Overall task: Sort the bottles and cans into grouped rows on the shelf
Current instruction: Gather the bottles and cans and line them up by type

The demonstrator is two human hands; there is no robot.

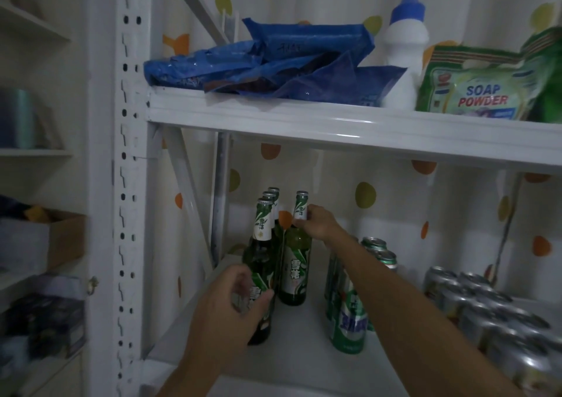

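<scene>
On the lower shelf (298, 336) a row of three green beer bottles runs back along the left side; my left hand (231, 302) grips the body of the front bottle (261, 244). To their right stands a fourth green bottle (296, 263), and my right hand (316, 222) pinches its neck. Right of my forearm a row of green cans (346, 326) runs front to back. Several silver cans (486, 314) are packed together at the far right.
The upper shelf (334, 123) carries blue plastic packets (267, 62), a white bottle with a blue cap (404, 53) and a green soap powder bag (483, 86). A white perforated upright (127, 184) stands left. Behind hangs a dotted curtain. Other shelves sit at far left.
</scene>
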